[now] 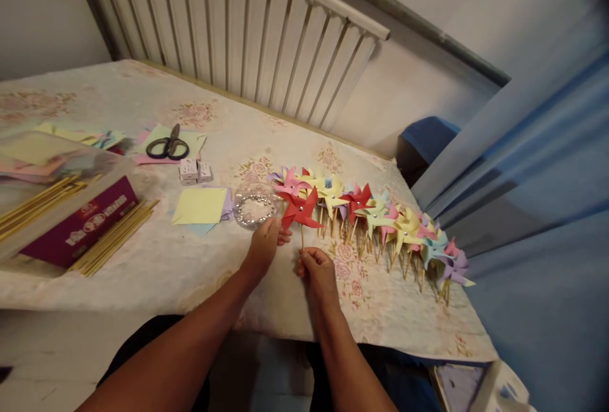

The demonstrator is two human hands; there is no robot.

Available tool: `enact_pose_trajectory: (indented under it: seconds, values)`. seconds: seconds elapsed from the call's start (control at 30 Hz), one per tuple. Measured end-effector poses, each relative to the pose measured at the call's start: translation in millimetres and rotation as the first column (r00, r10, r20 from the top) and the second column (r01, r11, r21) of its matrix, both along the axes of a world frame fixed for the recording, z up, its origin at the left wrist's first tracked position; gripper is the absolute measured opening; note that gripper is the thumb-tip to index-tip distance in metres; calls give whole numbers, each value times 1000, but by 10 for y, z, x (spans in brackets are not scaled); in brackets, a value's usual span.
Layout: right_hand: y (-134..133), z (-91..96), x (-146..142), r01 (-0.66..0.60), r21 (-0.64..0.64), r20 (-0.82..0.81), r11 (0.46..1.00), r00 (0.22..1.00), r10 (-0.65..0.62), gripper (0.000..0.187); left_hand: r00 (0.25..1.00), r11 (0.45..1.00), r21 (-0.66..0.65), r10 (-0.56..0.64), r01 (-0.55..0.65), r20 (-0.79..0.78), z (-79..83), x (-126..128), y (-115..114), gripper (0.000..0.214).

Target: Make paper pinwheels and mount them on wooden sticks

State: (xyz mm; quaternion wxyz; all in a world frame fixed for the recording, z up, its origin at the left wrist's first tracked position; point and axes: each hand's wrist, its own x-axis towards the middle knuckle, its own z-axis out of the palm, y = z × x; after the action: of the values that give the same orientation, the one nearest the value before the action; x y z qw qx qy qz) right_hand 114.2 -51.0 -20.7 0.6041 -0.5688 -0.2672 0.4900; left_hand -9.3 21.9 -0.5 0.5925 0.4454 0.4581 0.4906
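My right hand (316, 269) pinches the thin wooden stick of a red paper pinwheel (301, 209) and holds it upright over the table. The fingers of my left hand (264, 244) are closed on the left edge of the red blades. Just behind and to the right lies a row of several finished pinwheels (380, 212) in yellow, red, pink, blue and purple. A clear round container of pins or beads (255, 207) sits by my left hand.
A floral cloth (157, 259) covers the table. Yellow paper squares (200, 206), two small boxes (195, 171), scissors (167, 145) on coloured sheets, wooden sticks (114, 237) and a red box (80, 221) lie at left. A radiator (247, 37) stands behind; blue fabric (537, 209) at right.
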Motion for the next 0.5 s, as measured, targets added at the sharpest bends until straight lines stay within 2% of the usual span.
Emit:
enact_pose_trajectory:
  seconds: [0.27,0.5]
  values:
    - [-39,-20,27,-14,-4,17,1000,1000,14,25,999,1000,-1,-18,18,-51,-25,70,18,23]
    - [-31,-23,45,-20,3,21,1000,1000,20,24,998,997,-45,-60,59,-29,1,87,-6,24]
